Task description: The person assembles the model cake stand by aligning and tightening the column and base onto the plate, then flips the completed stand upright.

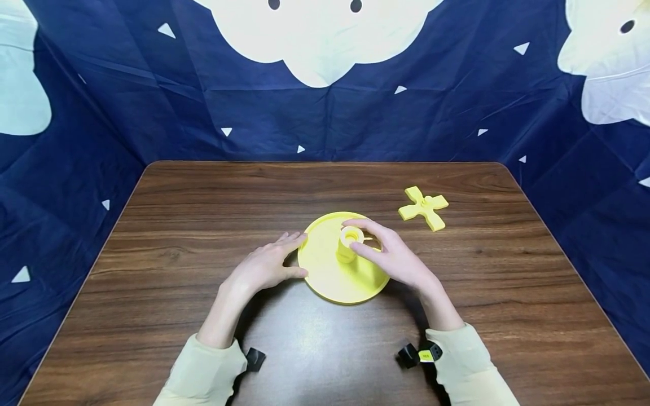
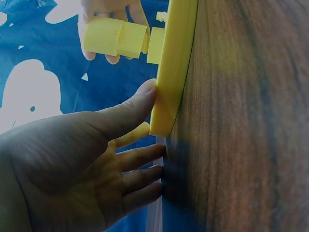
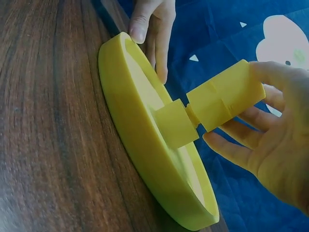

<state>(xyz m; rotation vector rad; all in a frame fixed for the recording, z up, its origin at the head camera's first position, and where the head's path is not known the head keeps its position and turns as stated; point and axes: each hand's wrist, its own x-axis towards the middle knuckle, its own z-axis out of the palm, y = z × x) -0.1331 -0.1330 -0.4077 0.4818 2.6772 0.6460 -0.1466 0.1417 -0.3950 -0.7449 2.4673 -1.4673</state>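
Note:
A round yellow tray (image 1: 320, 276) with a raised rim lies on the table. My left hand (image 1: 259, 268) touches its left edge with thumb and fingers spread and nearly straight. With my right hand (image 1: 391, 256) I hold a hollow yellow cylinder (image 3: 227, 94) between thumb and fingers, over the tray's middle. A short yellow post (image 3: 176, 124) stands up from the tray. In the right wrist view the cylinder tilts, its narrower lower end right at the post's top. Behind my right fingers a small yellow notched bit (image 2: 161, 16) shows at the tray, mostly hidden in the head view.
A yellow cross-shaped piece (image 1: 424, 207) with a small knob at its centre lies on the wooden table (image 1: 178, 225), behind and right of the tray. A dark blue cloth (image 1: 284, 118) with white cloud shapes hangs around the table's back and sides.

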